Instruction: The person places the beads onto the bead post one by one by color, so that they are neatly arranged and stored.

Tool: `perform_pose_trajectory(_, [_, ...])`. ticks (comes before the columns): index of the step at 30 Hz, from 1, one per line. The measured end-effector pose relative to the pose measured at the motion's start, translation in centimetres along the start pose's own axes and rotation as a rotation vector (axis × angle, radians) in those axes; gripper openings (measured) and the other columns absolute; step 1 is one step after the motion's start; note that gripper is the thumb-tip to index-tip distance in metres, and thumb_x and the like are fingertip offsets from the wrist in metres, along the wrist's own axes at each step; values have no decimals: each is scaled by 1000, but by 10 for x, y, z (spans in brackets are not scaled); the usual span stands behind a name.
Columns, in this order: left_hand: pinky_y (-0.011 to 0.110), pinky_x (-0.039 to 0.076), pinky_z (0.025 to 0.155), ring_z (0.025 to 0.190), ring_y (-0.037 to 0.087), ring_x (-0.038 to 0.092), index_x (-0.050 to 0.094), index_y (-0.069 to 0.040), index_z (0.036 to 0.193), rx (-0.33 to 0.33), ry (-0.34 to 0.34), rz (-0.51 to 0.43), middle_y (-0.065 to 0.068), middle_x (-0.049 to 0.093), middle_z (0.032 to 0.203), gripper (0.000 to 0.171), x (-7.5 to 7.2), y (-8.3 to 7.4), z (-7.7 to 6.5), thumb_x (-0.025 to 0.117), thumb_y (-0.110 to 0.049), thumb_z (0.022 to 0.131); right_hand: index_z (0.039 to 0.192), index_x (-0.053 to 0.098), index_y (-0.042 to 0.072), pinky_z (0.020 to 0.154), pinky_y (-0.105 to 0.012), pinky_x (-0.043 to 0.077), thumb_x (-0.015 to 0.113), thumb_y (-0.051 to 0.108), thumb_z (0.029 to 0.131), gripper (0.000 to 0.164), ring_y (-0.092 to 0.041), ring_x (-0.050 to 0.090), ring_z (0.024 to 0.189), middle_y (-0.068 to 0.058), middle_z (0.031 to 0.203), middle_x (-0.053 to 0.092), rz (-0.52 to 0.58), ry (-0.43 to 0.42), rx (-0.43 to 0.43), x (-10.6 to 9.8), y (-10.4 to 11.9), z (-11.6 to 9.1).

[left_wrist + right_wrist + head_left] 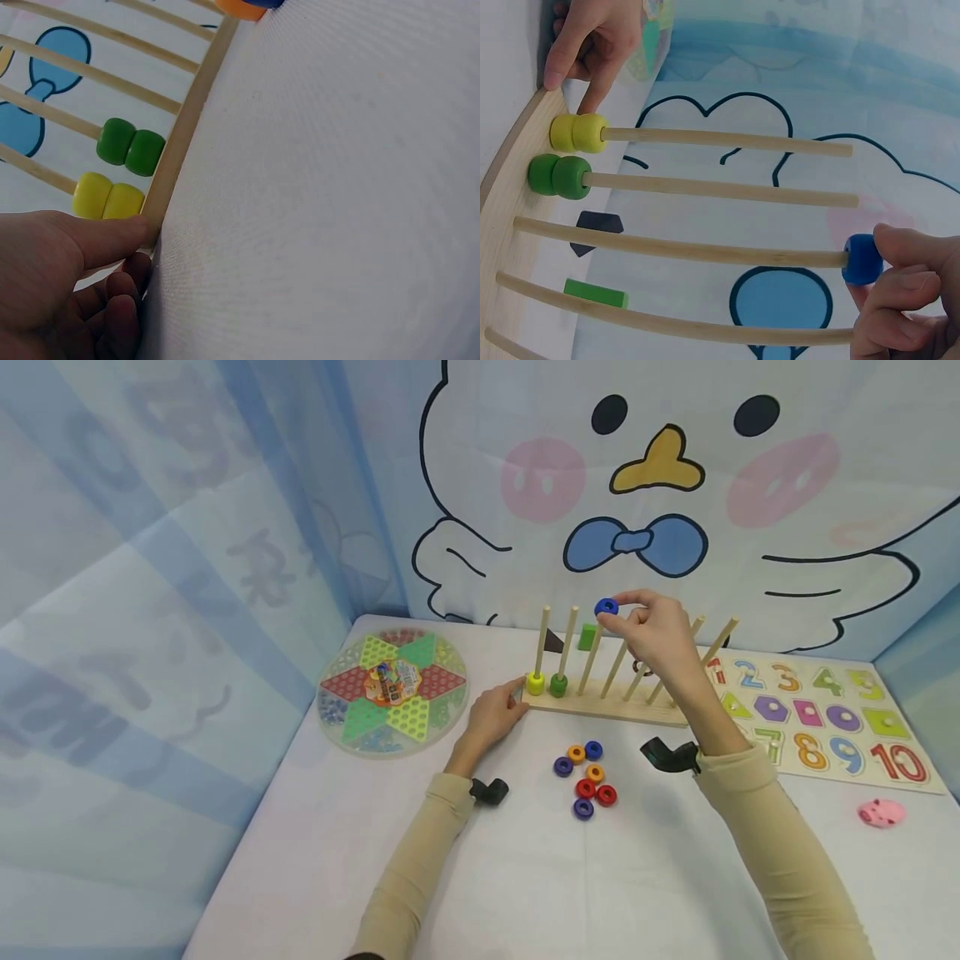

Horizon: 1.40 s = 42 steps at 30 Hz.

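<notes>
A blue ring (863, 259) is at the tip of the third peg from the left on the wooden stand (615, 712), well above the stand's base. The right hand (655, 631) pinches that ring between thumb and fingers. At the left end of the stand, the left hand (493, 717) grips the base, thumb on its edge and the other fingers curled.

On the stand's leftmost peg, two yellow rings (578, 133) sit down against the base; two green rings (559, 176) sit the same way on the next peg. In front of the stand, near its middle, lie two red rings (607, 802), two orange rings (577, 761) and three more blue rings (564, 774), loosely bunched.

Behind the stand are a green block (587, 637) and a dark piece (553, 642). Left of the stand lies a round star-patterned game board (393, 683); right of it, a number board (867, 745). A pink toy pig (882, 812) lies farther right and nearer the person than the stand. Beyond the stand hangs a cartoon-printed curtain (480, 452).
</notes>
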<state>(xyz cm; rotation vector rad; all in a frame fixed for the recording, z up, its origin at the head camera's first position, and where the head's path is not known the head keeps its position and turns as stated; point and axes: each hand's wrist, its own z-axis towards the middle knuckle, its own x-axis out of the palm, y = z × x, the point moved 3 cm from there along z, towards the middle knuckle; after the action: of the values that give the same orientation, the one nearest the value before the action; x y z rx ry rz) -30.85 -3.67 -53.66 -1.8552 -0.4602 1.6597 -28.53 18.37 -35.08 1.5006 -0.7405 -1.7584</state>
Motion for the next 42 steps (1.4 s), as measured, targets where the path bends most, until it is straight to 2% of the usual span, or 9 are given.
perform_pose_trajectory(6, [24,34,50,54,10,45,49,-20,140,-3,-4,1,-3,54,67,52,0,0,-1,64,-30,91,123,59,11,39,-29,33,66,41,88,47,-25,46,44,-8,55,47,48,-33,-46,1,-6,-9])
perform_pose_trajectory(11, [24,34,49,53,10,45,49,-19,140,2,-4,-6,-3,54,67,52,0,0,-1,64,-30,91,122,59,10,37,-30,27,66,31,90,39,-14,37,39,-4,51,41,124,-45,-44,1,-14,-31])
perform_pose_trajectory(15, [24,36,50,54,9,47,49,-20,140,9,-12,3,-3,56,68,52,-2,-1,1,64,-29,91,119,59,6,37,-30,26,66,29,90,37,-12,34,38,-1,50,38,179,38,19,13,-35,-49])
perform_pose_trajectory(19, [25,36,50,54,10,47,49,-20,140,2,-12,2,-3,56,68,52,-3,-1,2,64,-29,91,119,59,6,38,-28,28,68,35,88,44,-12,36,39,2,50,40,188,152,118,36,-80,-60])
perform_pose_trajectory(23, [25,36,50,55,10,46,49,-21,140,-1,-14,-3,-3,56,68,52,-3,-1,1,64,-28,91,122,57,3,39,-25,26,69,28,88,44,-9,32,38,4,49,40,180,299,229,58,-116,-72])
perform_pose_trajectory(26, [25,36,50,55,10,46,49,-20,140,1,-17,0,-3,56,69,52,-2,-1,0,64,-28,91,122,57,1,38,-23,25,70,22,87,43,-7,30,37,6,48,39,206,377,261,70,-133,-79])
perform_pose_trajectory(30, [24,36,51,55,10,47,50,-20,140,7,-15,2,-3,56,69,52,-1,-1,-1,64,-28,90,121,56,-1,37,-22,26,71,19,85,44,-6,29,35,7,48,39,264,437,291,77,-145,-89])
perform_pose_trajectory(35, [24,36,51,55,10,47,50,-20,140,12,-13,2,-4,56,70,52,0,-1,-1,65,-28,90,122,56,0,38,-21,26,72,23,85,46,-5,28,36,7,50,39,279,442,310,80,-151,-96])
perform_pose_trajectory(42, [24,36,51,56,10,47,50,-20,140,7,-13,6,-4,56,70,52,0,-2,0,65,-29,90,119,57,0,38,-21,27,70,28,87,45,-6,32,38,5,52,42,208,401,266,82,-153,-97])
